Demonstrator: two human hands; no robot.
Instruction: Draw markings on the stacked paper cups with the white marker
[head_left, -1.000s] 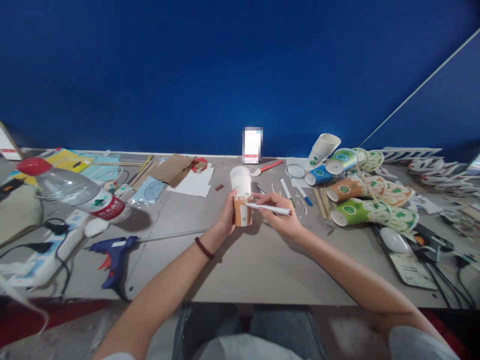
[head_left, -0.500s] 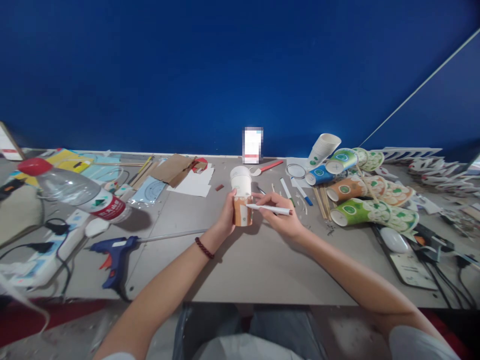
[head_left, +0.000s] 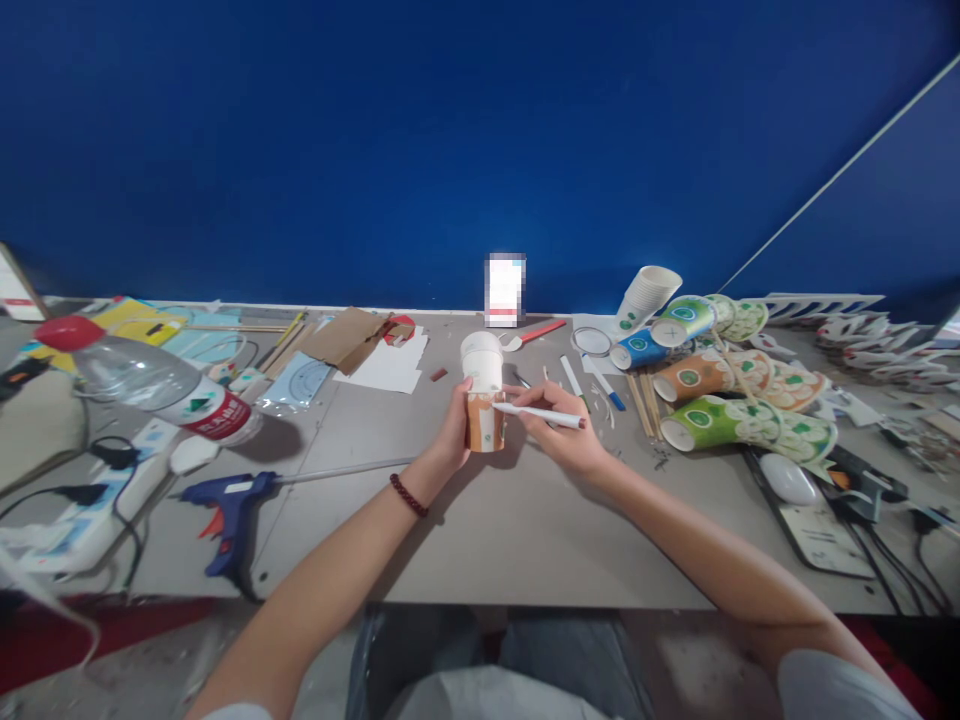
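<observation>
We see a grey worktop (head_left: 480, 540) set against a blue wall (head_left: 450, 130), and we go down in size from there. Along the right edge lies a heap of paper cups (head_left: 720, 385) on their sides, green, orange and blue, each with a round green mark whose writing is too small for us to read. Near the left edge a clear water bottle (head_left: 150, 385) lies tilted, with a red cap and a red label; its print is not legible either. Toward the near left corner rests a blue glue gun (head_left: 229, 505). At the far edge stands a small white card (head_left: 505, 290), blurred out, so we read nothing on it. A sheet of brown cardboard (head_left: 346, 338) lies just left of the middle at the far edge.

In the middle of the worktop our left hand (head_left: 450, 440) wraps its fingers around an orange cup (head_left: 484, 422) that stands upright, with a white cup (head_left: 482, 362) sitting on top of it. The orange cup bears the same small green mark. Our right hand (head_left: 562, 435) is closed on a white pen (head_left: 538, 414), held almost level, its tip touching the orange cup's upper right side. A dark bead bracelet (head_left: 408, 496) circles the left wrist.
</observation>
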